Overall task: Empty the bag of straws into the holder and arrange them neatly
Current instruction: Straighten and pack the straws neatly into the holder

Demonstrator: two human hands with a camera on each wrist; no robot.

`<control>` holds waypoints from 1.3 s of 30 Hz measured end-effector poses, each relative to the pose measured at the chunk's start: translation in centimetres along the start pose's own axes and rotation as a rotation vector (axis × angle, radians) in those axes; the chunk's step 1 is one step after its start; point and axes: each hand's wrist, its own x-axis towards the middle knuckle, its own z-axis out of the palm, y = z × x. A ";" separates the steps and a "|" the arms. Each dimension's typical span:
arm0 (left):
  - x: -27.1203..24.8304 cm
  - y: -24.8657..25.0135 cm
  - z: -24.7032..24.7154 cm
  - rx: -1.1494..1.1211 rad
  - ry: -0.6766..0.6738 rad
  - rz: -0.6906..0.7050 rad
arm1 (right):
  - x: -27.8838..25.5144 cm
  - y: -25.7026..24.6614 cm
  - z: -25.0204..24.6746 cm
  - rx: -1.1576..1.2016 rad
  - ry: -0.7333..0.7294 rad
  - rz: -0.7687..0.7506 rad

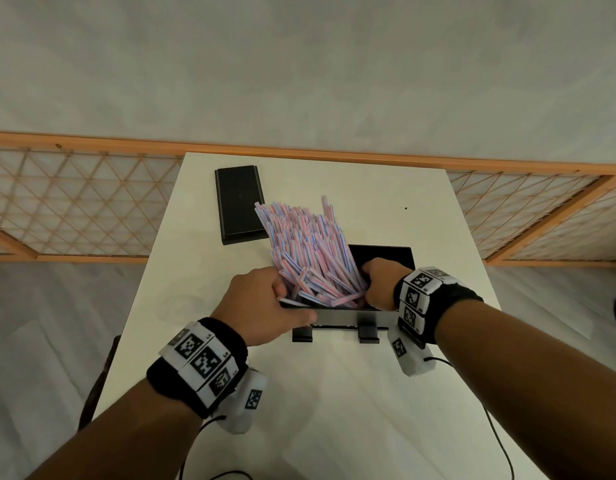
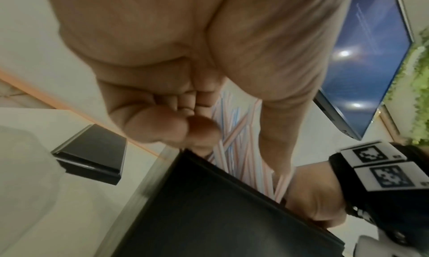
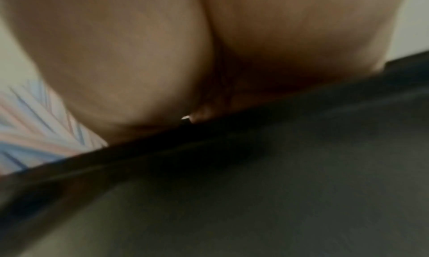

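Head view showed the straws (image 1: pixel 310 251) standing as a loose, fanned bundle in the left part of the black holder (image 1: pixel 386 256), leaning far and left, with several lying crosswise at the near foot of the pile. No bag could be made out. The left hand (image 1: pixel 265 303) sat at the holder's near-left corner, fingers curled against the bundle's left side and thumb along the near rim. The right hand (image 1: pixel 377 284) reached down inside the holder, pressing the bundle's right side; whether its fingers clasped any straws could not be told, as the right wrist view was mostly blurred palm. In the left wrist view the left fingers (image 2: pixel 162 125) were curled with the thumb beside them, straws just past them. A black lid (image 1: pixel 240 202) lay on the surface (image 1: pixel 403 393), far and left of the holder.

The step in hand looked like gathering and squaring the bundle. Done well, both hands would squeeze inward evenly, tip the straws down flat along the holder's length, and tap the ends against one wall. The crosswise ones near the front wanted turning parallel first, or they might jam or spill over the rim.
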 end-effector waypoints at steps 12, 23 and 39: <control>0.0 0.6 0.3 0.038 0.035 0.109 | -2.2 -0.9 -2.9 0.006 0.200 -0.139; 0.2 0.2 0.7 0.053 0.059 0.118 | -3.5 -1.8 -4.4 0.053 0.345 -0.240; 0.1 1.8 0.8 -0.027 0.227 0.066 | -4.1 0.0 3.2 0.178 0.172 -0.337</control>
